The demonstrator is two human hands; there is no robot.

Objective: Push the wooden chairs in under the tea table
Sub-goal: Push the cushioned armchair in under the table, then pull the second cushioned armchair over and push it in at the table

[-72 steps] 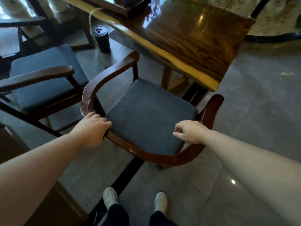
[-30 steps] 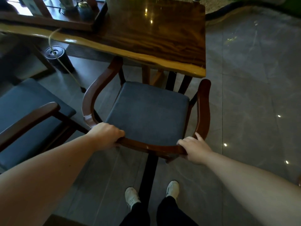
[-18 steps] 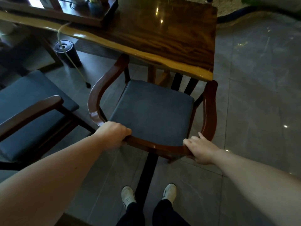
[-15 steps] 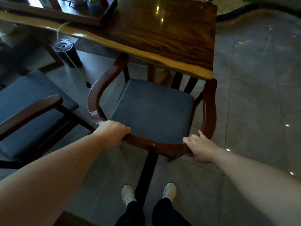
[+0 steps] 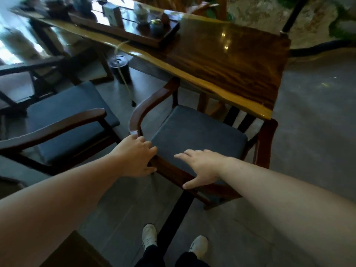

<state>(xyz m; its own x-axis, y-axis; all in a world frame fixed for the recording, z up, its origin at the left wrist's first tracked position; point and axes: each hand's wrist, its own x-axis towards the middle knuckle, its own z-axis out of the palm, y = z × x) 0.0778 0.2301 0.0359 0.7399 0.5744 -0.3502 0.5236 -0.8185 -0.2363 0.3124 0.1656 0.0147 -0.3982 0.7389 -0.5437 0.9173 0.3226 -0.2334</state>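
Note:
A wooden armchair with a dark blue seat cushion (image 5: 196, 135) faces the glossy wooden tea table (image 5: 231, 60). Its front armrest tips meet the table's near edge and the seat still sticks out toward me. My left hand (image 5: 134, 155) sits on the left corner of the curved back rail, with the rail between thumb and fingers. My right hand (image 5: 202, 166) hovers over the rear of the cushion with its fingers spread and only the thumb near the rail. A second, similar chair (image 5: 63, 120) stands to the left, away from the table.
A tea tray (image 5: 134, 35) with small pots lies on the table. Under the table stands a black cylinder (image 5: 119, 68), and a cord (image 5: 125, 87) hangs to the floor. My feet (image 5: 149, 236) are just behind the chair. Dark furniture (image 5: 73, 251) is at lower left.
My right hand has let go of the rail's right corner, swung left and opened over the seat. My view has lifted and turned left. The chair sits slightly farther in.

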